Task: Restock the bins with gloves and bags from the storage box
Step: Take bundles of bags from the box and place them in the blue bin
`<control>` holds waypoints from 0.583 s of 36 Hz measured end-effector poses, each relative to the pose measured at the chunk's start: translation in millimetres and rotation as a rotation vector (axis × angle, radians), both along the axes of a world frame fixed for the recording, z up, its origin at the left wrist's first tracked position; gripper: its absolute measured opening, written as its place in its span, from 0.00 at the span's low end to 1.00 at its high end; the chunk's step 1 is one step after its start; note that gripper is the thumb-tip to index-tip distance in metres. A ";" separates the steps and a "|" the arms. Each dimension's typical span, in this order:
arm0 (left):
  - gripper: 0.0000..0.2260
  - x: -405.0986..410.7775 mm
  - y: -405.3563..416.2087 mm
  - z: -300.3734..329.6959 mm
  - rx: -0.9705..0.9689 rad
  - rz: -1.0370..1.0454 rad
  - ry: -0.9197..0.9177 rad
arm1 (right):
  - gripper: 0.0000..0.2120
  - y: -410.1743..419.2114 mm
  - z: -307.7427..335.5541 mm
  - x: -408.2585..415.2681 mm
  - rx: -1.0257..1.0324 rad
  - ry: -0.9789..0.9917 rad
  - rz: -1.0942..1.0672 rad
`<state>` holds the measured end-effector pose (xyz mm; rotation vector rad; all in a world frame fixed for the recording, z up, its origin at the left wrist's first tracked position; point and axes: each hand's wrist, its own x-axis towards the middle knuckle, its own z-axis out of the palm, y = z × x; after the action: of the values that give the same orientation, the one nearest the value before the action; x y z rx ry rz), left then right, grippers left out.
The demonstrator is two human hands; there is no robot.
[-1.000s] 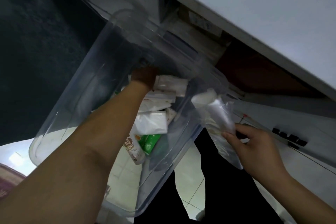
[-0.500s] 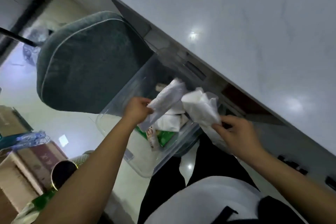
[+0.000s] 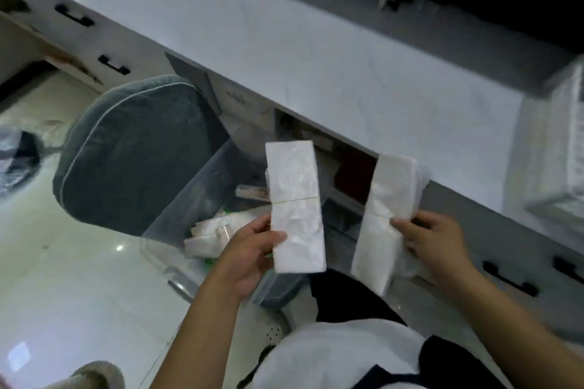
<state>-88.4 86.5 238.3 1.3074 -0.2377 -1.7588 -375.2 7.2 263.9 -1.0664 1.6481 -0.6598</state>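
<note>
My left hand grips a flat white bundle of plastic bags, bound by a thin rubber band and held upright over the clear storage box. My right hand holds a second, similar white bundle by its right edge, just in front of the counter's edge. The storage box sits on the floor below my hands, with white packets and a green-printed pack still inside. A white mesh bin stands on the counter at the far right, blurred.
A grey-green cushioned chair stands left of the box. The white counter runs diagonally across, with drawers and black handles beneath and an open cabinet recess behind the bundles. Bagged items lie on the glossy floor at far left.
Both hands have lifted out of the storage box, each with a white bundle now straightened and held upright. The view has tilted up toward the counter and the bin.
</note>
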 end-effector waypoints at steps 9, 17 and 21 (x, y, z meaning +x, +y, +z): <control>0.17 -79.7 -45.2 37.1 -0.128 -0.232 0.019 | 0.13 78.1 49.0 -81.8 -0.050 -0.054 -0.338; 0.14 -167.9 -132.3 59.8 -0.179 -0.389 -0.042 | 0.04 73.9 76.5 -128.3 -0.134 -0.194 -0.423; 0.16 -206.9 -176.0 55.4 -0.116 -0.398 -0.136 | 0.03 45.1 74.8 -153.0 -0.127 -0.207 -0.392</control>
<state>-295.3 -89.5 293.7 1.3628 -0.7070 -1.9485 -528.2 52.2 338.7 -0.7353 1.6620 -1.1058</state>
